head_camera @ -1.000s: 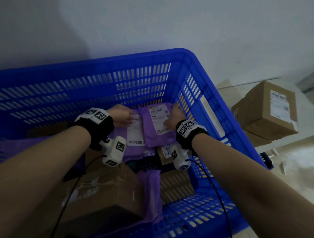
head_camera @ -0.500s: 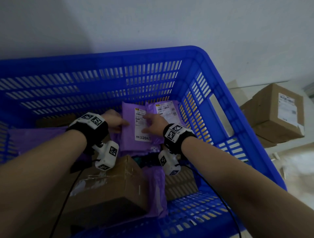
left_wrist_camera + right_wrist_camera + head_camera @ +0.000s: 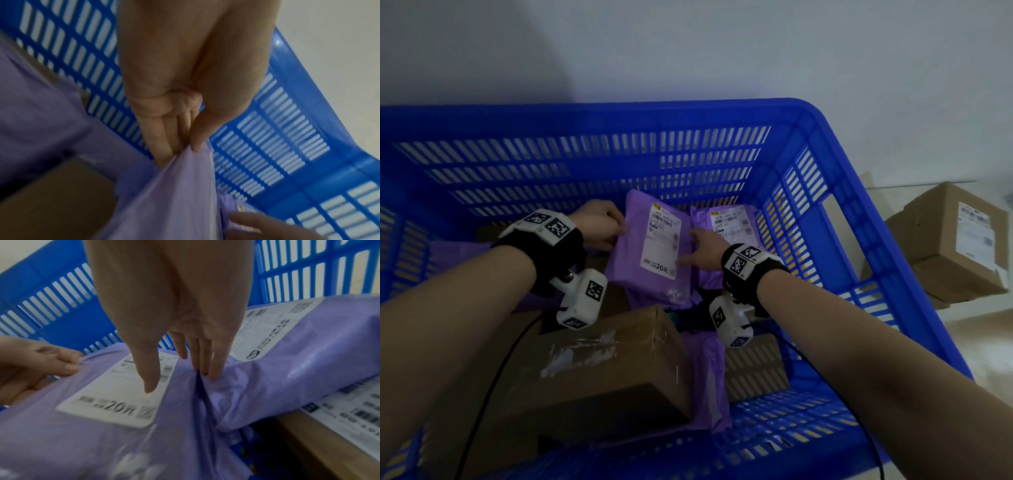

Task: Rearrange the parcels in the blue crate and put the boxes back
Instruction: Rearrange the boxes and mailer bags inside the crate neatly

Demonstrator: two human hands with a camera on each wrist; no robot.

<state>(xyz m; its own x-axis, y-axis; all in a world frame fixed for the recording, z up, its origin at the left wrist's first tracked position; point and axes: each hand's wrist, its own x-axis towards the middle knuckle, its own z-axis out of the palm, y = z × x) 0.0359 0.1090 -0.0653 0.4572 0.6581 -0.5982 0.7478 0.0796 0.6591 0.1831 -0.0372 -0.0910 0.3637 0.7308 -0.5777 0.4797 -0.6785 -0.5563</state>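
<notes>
A purple parcel (image 3: 654,260) with a white "20" label stands tilted near the far wall of the blue crate (image 3: 619,116). My left hand (image 3: 602,222) pinches its left edge between thumb and fingers (image 3: 162,146). My right hand (image 3: 697,245) holds the right edge, with the thumb (image 3: 151,378) on the label and the fingers tucked into the gap beside it. A second purple parcel (image 3: 729,222) leans in the far right corner, touching the first one (image 3: 102,426). A brown cardboard box (image 3: 602,370) lies in the crate below my left wrist.
Another labelled cardboard box (image 3: 756,370) sits low in the crate under my right wrist, with more purple bags around it. Two stacked cardboard boxes (image 3: 955,240) stand on the floor outside the crate's right wall. A pale wall rises behind the crate.
My right hand left the right-hand parcel and took the right edge of the "20" parcel. Both hands have raised that parcel more upright.
</notes>
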